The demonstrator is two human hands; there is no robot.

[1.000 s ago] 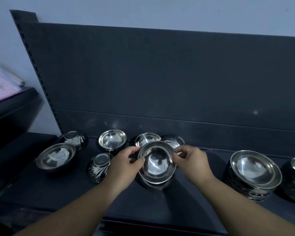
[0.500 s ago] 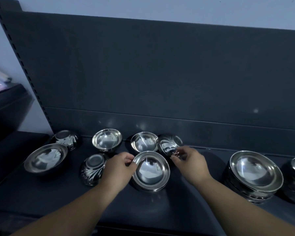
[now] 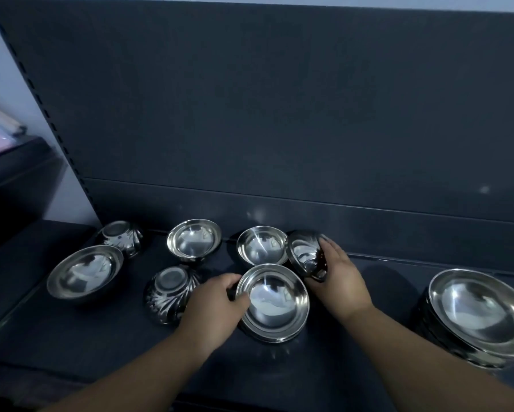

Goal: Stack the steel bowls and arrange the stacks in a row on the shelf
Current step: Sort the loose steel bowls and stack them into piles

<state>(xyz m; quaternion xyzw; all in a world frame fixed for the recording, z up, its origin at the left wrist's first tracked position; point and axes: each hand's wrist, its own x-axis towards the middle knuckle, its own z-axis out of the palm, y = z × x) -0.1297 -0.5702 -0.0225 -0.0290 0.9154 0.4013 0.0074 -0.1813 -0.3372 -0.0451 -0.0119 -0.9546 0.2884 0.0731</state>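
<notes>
A small stack of steel bowls (image 3: 275, 304) sits on the dark shelf (image 3: 368, 367) in front of me. My left hand (image 3: 217, 304) grips its left rim, thumb over the edge. My right hand (image 3: 337, 278) holds a small patterned bowl (image 3: 304, 255) tipped on its side, just behind the stack's right edge. Another upright bowl (image 3: 261, 248) stands right behind the stack. Loose bowls lie to the left: an upright one (image 3: 194, 239), a wide one (image 3: 85, 270), and two upside down (image 3: 168, 291) (image 3: 120, 236).
A taller stack of wide bowls (image 3: 478, 313) stands at the right. The dark back panel (image 3: 279, 114) rises straight behind the bowls. A slotted upright (image 3: 42, 108) bounds the shelf at left, with another dark shelf (image 3: 15, 162) beyond it.
The stack's top bowl was set down from a tilted hold. My right hand left its rim, reached back and tipped the small patterned bowl up on its side. My left hand stays on the rim.
</notes>
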